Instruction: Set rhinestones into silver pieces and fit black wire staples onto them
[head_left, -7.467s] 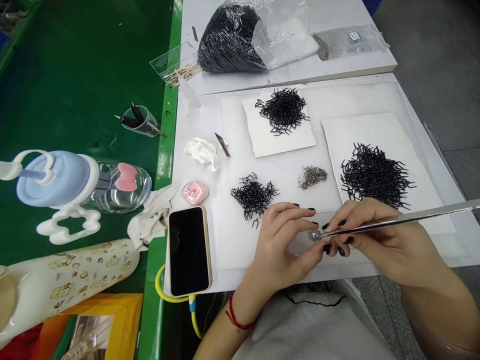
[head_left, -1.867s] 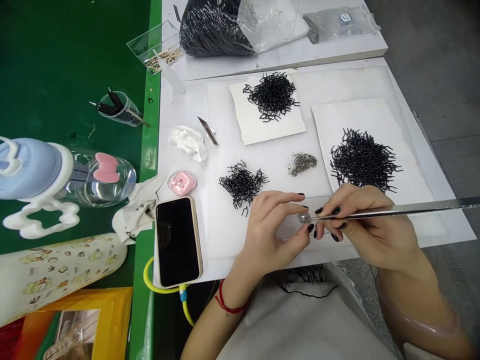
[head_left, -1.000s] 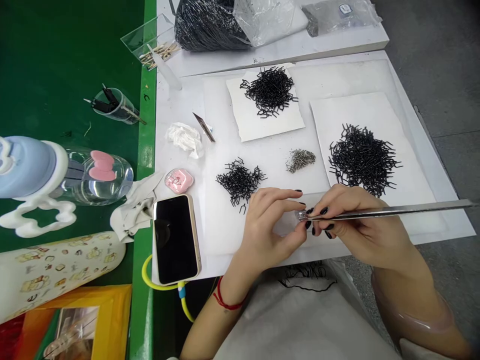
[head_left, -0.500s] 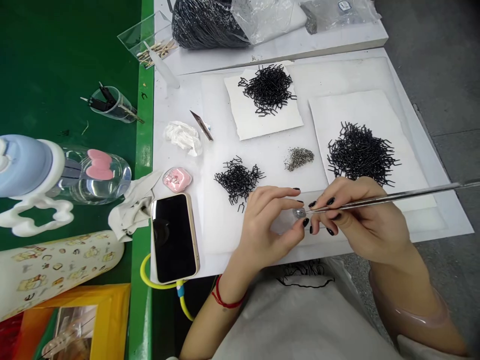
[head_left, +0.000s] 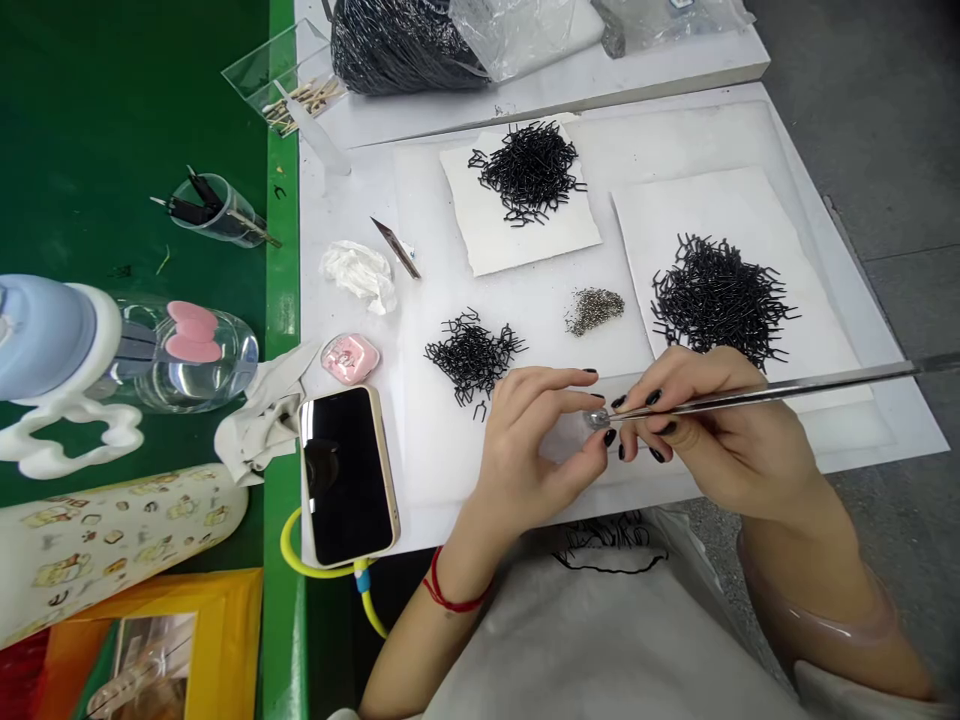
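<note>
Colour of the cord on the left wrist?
Red; the cord shows best in the head view.

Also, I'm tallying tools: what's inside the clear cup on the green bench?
Black-handled tools lean in the clear cup, ends out past its rim; anything beneath them is covered.

The left hand (head_left: pixel 525 460) and right hand (head_left: pixel 720 440) both show short fingernails (head_left: pixel 654 397) painted glossy black. A thin red cord (head_left: pixel 450 600) circles the left wrist. The right forearm wears a shiny, translucent plastic sleeve (head_left: pixel 817 625) — and a pale grey-white garment (head_left: pixel 600 640) covers the lap.
</note>
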